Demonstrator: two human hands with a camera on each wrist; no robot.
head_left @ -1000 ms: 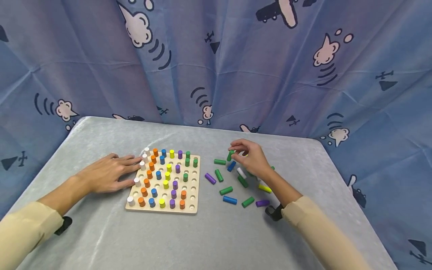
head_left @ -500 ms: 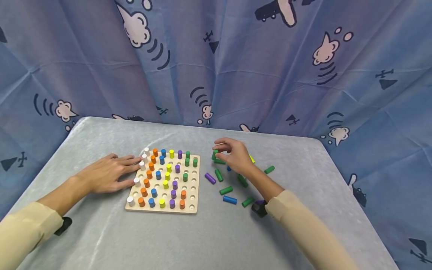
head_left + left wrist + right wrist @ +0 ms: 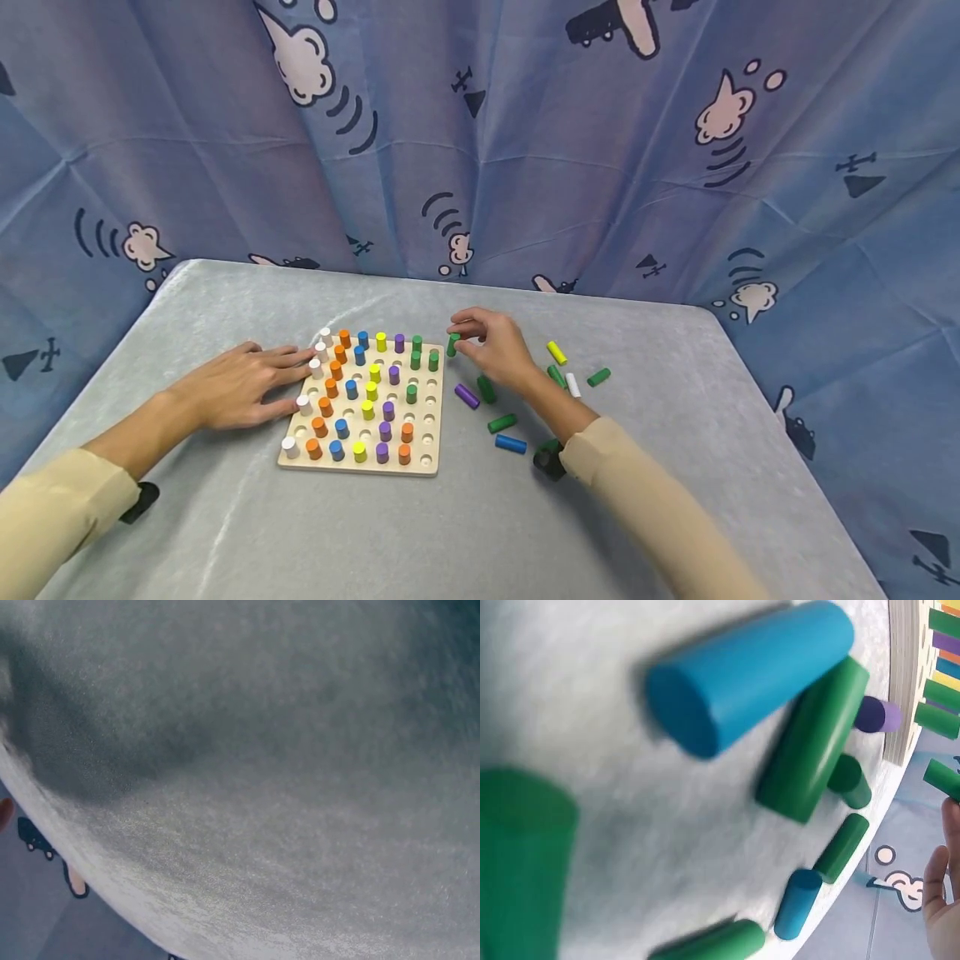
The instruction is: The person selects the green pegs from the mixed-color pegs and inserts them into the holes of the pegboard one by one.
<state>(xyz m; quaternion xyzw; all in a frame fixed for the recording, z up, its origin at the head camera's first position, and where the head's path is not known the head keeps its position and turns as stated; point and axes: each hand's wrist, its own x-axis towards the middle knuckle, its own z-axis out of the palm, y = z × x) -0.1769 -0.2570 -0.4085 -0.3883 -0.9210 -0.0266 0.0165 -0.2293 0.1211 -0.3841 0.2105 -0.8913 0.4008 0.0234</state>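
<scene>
Leftward across the worktop [image 3: 337,533] our right grip [image 3: 495,348] has travelled since the earlier frames, bringing a green peg [image 3: 453,344] from above the loose pieces to just beside the upper right corner of the pegboard [image 3: 360,467]. We hold that peg pinched between thumb and fingers, nearly upright; the right wrist view also shows it at our fingertips, a gap away from the board. Our left grip [image 3: 243,387] has stayed where it was, fingers extended and relaxed, their tips at the board's left edge by the white pegs. We see the same rows of coloured pegs standing in the board as before. As our forearm shifted, a yellow peg [image 3: 557,352] and a white peg [image 3: 573,385] came fully into sight on its right. Near the board's right side, a purple peg [image 3: 467,397] and a blue peg [image 3: 511,444] lie unmoved.
</scene>
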